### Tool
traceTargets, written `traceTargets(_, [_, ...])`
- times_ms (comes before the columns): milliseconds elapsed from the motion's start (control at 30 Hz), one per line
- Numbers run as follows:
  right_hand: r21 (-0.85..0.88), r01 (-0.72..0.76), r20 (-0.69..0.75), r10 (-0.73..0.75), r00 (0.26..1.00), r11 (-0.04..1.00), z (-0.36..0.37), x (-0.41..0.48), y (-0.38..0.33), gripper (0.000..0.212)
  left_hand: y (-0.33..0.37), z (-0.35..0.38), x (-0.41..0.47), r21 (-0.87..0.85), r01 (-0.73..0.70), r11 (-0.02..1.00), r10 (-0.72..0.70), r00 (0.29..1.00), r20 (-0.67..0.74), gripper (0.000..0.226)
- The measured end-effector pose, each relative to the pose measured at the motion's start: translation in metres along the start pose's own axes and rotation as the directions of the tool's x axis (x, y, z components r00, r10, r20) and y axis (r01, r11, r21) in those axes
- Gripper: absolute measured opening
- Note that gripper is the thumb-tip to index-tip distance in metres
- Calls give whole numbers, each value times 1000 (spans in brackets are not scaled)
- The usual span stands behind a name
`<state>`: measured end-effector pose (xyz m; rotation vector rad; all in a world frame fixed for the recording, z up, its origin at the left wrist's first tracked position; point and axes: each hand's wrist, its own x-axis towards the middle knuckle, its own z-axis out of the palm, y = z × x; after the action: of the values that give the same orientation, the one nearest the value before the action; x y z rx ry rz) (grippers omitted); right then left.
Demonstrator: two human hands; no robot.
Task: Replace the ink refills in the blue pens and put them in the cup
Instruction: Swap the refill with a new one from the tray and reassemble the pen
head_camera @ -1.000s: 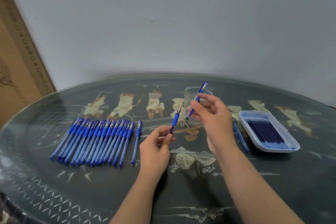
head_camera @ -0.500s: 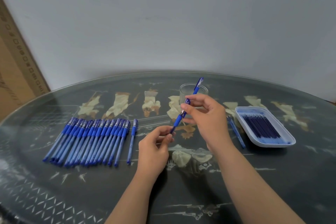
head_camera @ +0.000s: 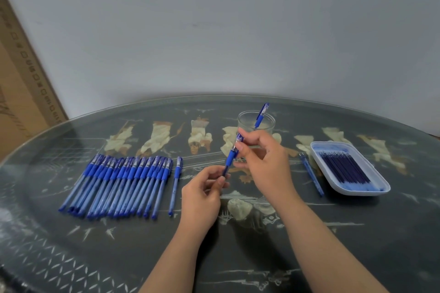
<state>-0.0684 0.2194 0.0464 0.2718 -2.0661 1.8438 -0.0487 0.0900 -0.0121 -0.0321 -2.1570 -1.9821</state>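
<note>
Both hands hold one blue pen (head_camera: 231, 156) slanting over the table's middle. My right hand (head_camera: 263, 162) grips its barrel, and the capped end (head_camera: 262, 115) rises in front of the clear glass cup (head_camera: 256, 124). My left hand (head_camera: 202, 194) pinches the pen's lower tip end between thumb and fingers. A row of several blue pens (head_camera: 119, 185) lies at the left, with one single pen (head_camera: 175, 185) beside it. A white tray (head_camera: 357, 189) at the right holds several dark refills (head_camera: 344, 169).
A loose blue refill (head_camera: 312, 177) lies on the glass table (head_camera: 95, 245) just left of the tray. A cardboard box (head_camera: 19, 93) leans against the wall at the far left. The table's curved far edge runs close to the grey wall.
The tip section in my left hand and the barrel in my right hand have come together into one pen. Both hands sit slightly lower.
</note>
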Motion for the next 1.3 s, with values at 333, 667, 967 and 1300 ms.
traceTargets(333, [-6,-21,5,21,1000,1000,-1,2,1,25,-1,0,0,-6,-6,1000,6,1000,4,32])
traceTargets(667, [-6,-30,37,30,999,1000,2,-3,-2,28,-1,-2,-1,-21,-22,1000,22,1000,7,30])
traceTargets(967, [38,-46,-102,49,994,998,-7,13,-23,34,2,-2,0,-11,-63,998,62,996,-70,22])
traceTargets(1300, [-84,56,-427,-87,900,995,-54,82,-50,30,3,-2,2,38,-41,998,44,996,-81,22])
